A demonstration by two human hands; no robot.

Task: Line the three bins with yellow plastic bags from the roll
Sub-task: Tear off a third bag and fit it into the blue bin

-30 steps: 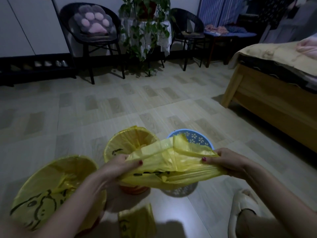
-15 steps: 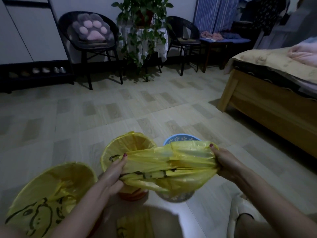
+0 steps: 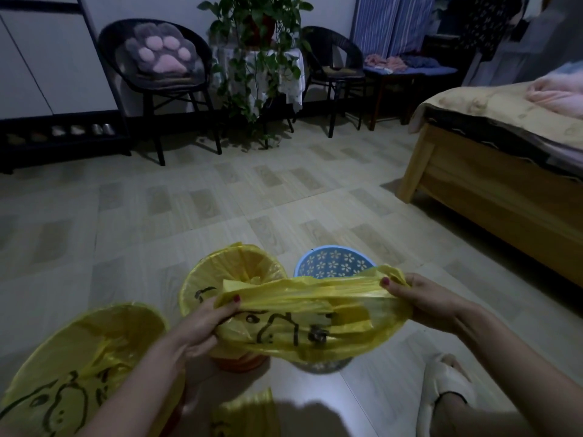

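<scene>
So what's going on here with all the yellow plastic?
A person is lining bins. Their left hand and right hand pinch a yellow bag, stretched between them above the blue flowered bin, which has no liner yet. The near bin and the middle bin already have bags in.

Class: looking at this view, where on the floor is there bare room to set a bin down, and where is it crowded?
Bare floor runs between the bins and the chairs, and between the blue bin and the bed. Crowded: near the person, where both lined bins, the stretched bag, both hands and the slipper cluster.
</scene>
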